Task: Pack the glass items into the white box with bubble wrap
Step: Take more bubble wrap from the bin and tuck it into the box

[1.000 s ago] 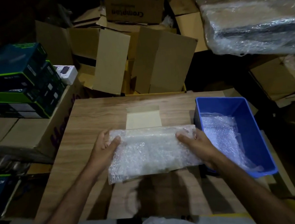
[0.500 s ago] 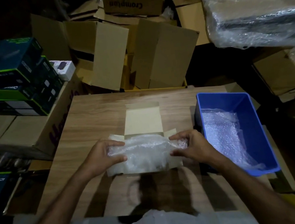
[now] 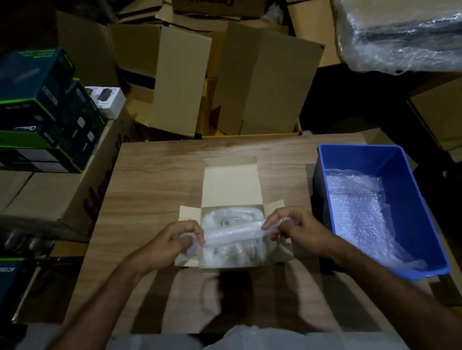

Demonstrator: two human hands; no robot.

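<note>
Both hands hold a bunched strip of bubble wrap across the open white box on the table.

Head cam: white box [image 3: 230,192] sits mid wooden table [image 3: 149,184], lid flap up at the far side, side flaps out L & R. Inside: crumpled wrap w/ clear glass items [image 3: 235,251] under it, shapes too blurred to tell apart. Left hand [image 3: 171,244] curled round the left end of the bubble wrap [image 3: 232,230], right hand [image 3: 292,230] pinching the right end; hands apart, one at each side of the box, strip stretched between them just over the opening. Blue bin [image 3: 409,211] just right of the box, more wrap lying in it. Brown cartons [image 3: 240,72] piled behind the table, green-black boxes [image 3: 21,113] stacked far left, wrapped bundle [image 3: 408,13] top right.
</note>
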